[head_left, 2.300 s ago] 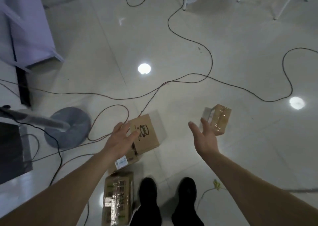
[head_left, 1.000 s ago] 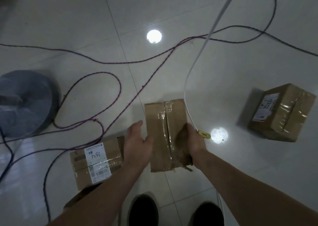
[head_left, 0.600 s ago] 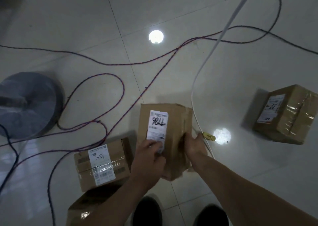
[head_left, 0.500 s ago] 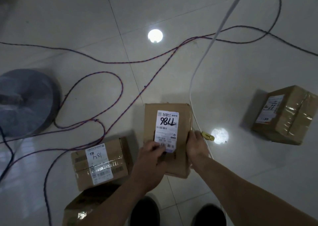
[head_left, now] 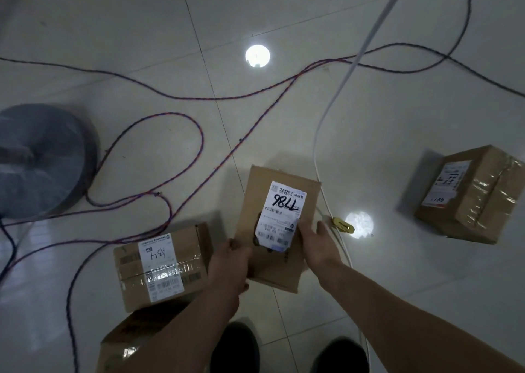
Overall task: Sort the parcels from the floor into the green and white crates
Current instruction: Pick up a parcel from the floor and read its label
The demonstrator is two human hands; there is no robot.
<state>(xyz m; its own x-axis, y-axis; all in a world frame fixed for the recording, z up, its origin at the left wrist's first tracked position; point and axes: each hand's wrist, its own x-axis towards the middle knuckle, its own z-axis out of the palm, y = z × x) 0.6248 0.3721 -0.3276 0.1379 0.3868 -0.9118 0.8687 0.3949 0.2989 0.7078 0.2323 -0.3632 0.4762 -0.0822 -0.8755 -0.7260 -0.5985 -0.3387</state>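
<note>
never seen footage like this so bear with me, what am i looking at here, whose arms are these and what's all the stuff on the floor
There is no machine here. A person wears a camera on the head, so you look down along their own bare arms to a tiled floor. Both hands, the left hand and the right hand, hold one cardboard parcel with its shipping label facing up, marked with handwritten digits. Other parcels lie on the floor: one beside the left hand, one partly hidden under the left arm, one off to the right. Dark cables and a white cord snake across the tiles. No crates are visible.

left hand [head_left: 230, 261] + right hand [head_left: 319, 240] | hold labelled parcel [head_left: 277, 230] | above floor [head_left: 284, 133]
</note>
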